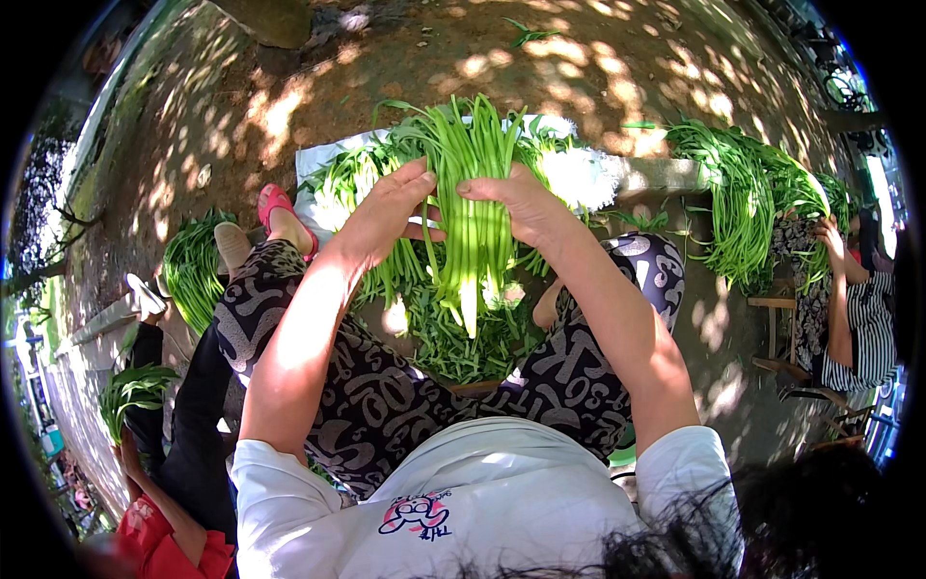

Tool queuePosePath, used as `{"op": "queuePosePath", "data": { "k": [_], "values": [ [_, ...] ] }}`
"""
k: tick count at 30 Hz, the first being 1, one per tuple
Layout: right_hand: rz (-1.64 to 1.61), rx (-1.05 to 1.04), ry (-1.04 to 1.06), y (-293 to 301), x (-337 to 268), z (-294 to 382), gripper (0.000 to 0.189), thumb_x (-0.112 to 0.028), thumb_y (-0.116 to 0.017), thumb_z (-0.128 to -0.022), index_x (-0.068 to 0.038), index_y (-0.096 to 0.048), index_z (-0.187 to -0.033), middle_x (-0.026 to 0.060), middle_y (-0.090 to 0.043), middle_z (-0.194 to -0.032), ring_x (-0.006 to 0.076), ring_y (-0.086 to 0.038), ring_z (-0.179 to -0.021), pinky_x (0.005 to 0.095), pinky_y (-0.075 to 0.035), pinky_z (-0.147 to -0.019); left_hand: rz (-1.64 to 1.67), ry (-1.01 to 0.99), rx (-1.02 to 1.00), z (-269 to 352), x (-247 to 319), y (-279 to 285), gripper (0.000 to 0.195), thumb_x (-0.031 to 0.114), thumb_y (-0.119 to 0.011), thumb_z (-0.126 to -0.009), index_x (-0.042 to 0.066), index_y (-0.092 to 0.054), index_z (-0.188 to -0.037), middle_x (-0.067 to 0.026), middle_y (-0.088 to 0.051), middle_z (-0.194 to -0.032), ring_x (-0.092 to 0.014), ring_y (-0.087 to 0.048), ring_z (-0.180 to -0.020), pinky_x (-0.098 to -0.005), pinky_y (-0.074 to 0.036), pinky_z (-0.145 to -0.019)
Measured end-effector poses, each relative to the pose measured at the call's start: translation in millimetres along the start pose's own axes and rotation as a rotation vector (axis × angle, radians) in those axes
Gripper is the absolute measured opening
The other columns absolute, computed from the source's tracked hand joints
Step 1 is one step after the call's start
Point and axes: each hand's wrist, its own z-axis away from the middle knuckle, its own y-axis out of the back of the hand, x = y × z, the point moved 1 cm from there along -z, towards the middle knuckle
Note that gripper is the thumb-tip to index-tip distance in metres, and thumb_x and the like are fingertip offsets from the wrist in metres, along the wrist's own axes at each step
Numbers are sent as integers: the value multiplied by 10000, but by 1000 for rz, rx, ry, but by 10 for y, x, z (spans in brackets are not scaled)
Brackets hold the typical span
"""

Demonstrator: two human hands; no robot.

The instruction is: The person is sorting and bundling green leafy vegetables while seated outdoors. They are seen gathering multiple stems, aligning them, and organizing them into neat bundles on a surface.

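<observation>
Both my hands hold one thick bunch of long green leafy vegetable stems (474, 224) upright before me, its pale cut ends toward my lap and its leaves away. My left hand (394, 210) is at the bunch's left side, with a few stems between its thumb and fingers. My right hand (524, 203) grips the right side, thumb across the front. Behind the bunch, more greens (354, 174) lie on a white cloth sack (311, 161). Below it, between my legs, is a pile of short cut pieces and leaves (470, 351).
At the right, a person in a striped top (868, 326) holds stems beside a large heap of greens (745, 203). At the lower left, a person in red (170, 532) holds a small bunch (134, 394). Another heap of greens (192, 271) lies by my left knee.
</observation>
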Motion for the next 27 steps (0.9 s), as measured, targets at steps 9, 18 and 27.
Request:
{"op": "queuePosePath", "data": {
  "k": [9, 18, 27],
  "values": [
    [-37, -87, -9, -16, 30, -10, 369, -81, -668, -766, -12, -565, -1113, 86, -621, -989, 172, -622, -866, 334, -530, -779, -39, -36, 32, 38, 21, -52, 348, 205, -457, -961, 32, -464, -1264, -14, -525, -989, -96, -506, -822, -276, -550, -701],
    [-95, -125, -9, -10, 59, -26, 365, -73, -677, -745, -13, -583, -1092, 77, -632, -972, 156, -623, -862, 327, -528, -771, -83, 117, 47, 27, 9, 77, 406, 331, -591, -896, 56, -511, -1184, -30, -537, -1103, -143, -508, -1035, -339, -458, -839],
    [92, -150, -31, -138, 40, 42, 413, -89, -669, -757, -8, -549, -1143, 79, -615, -1019, 162, -604, -933, 293, -488, -856, 327, 23, -164, 74, 41, -109, 389, 250, -608, -889, -44, -536, -1132, -125, -585, -1103, -186, -576, -997, -339, -473, -870]
  ]
}}
